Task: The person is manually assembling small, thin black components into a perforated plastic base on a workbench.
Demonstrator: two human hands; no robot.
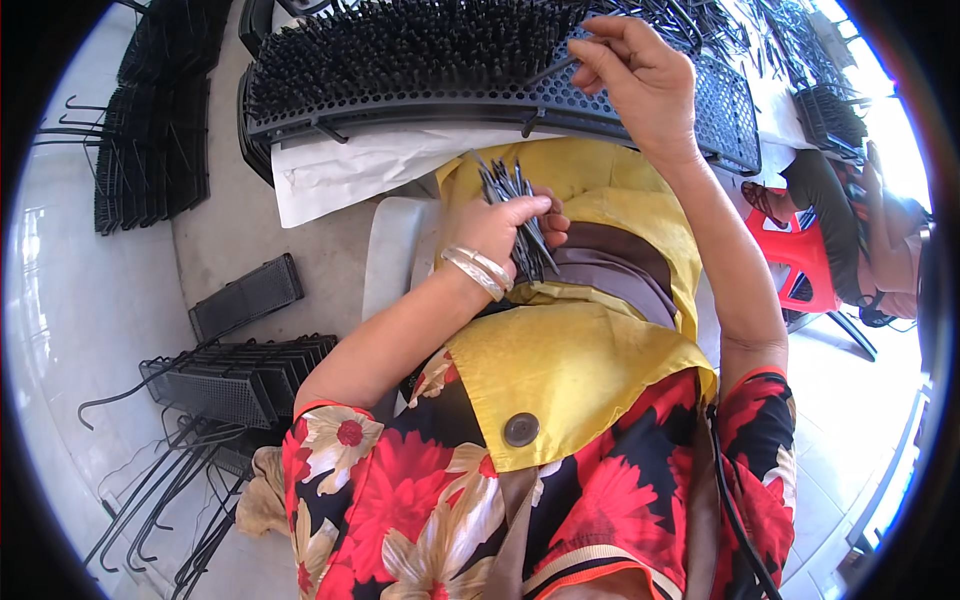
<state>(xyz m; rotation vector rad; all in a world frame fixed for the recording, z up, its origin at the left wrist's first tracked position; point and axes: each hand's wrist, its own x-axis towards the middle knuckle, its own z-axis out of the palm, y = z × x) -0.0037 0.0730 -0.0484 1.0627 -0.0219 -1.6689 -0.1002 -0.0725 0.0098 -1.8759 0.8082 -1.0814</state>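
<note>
My left hand point(520, 225) is closed round a bundle of thin dark rods point(508, 180) above my lap. Their tips fan out past the thumb, and the lower ends poke out below the fingers. At the far side, my right hand point(640, 80) pinches a single dark rod point(552, 71) between thumb and fingertips. That rod slants down to the left over a black perforated rack point(590, 105). The rack's left and middle part bristles with upright dark rods point(400, 55), while bare holes show on its right part beneath my right hand.
White paper point(330, 175) hangs under the rack. Hooked black racks point(215, 385) are stacked on the floor at left, with more point(150, 150) against the wall. More loose rods point(700, 20) lie behind the rack. Another person point(850, 215) is at right beside a red stool point(795, 255).
</note>
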